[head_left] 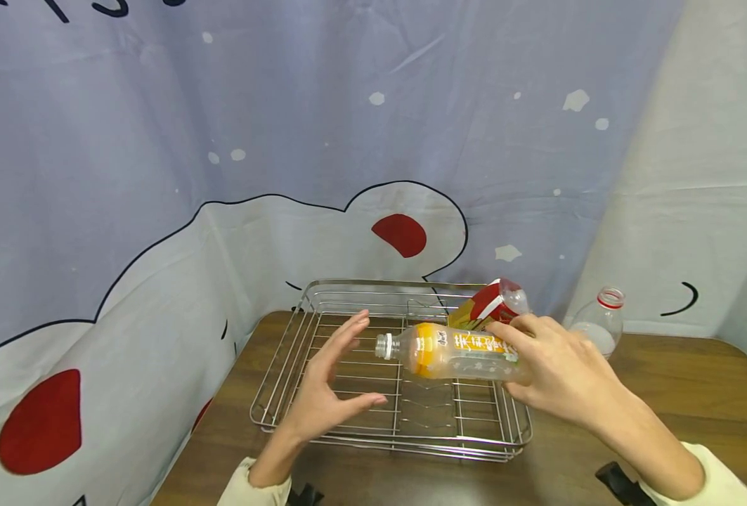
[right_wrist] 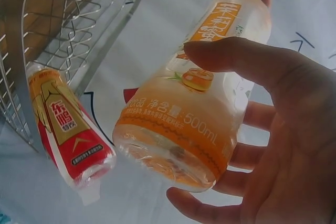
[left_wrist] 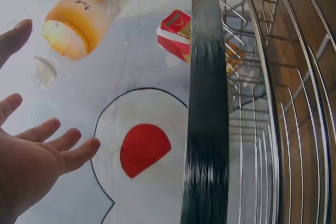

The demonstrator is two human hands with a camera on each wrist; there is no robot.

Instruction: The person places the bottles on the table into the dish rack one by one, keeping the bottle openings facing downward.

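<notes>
My right hand (head_left: pixel 563 365) holds a plastic drink bottle (head_left: pixel 452 355) with an orange label on its side above a wire rack. Its uncapped neck points left, and in the right wrist view my thumb and fingers (right_wrist: pixel 236 59) wrap round the lower half. Left of the neck, my left hand (head_left: pixel 316 400) is spread with thumb and fingers apart, touching nothing. A red and gold bottle (right_wrist: pixel 68 124) lies tilted at the right back of the metal wire rack (head_left: pixel 360 282).
Behind the right hand stands a clear bottle (head_left: pixel 597 327) with a red neck ring, partly hidden. The rack sits on a brown wooden table (head_left: pixel 670 379). A printed curtain (head_left: pixel 297 140) hangs behind and at the sides.
</notes>
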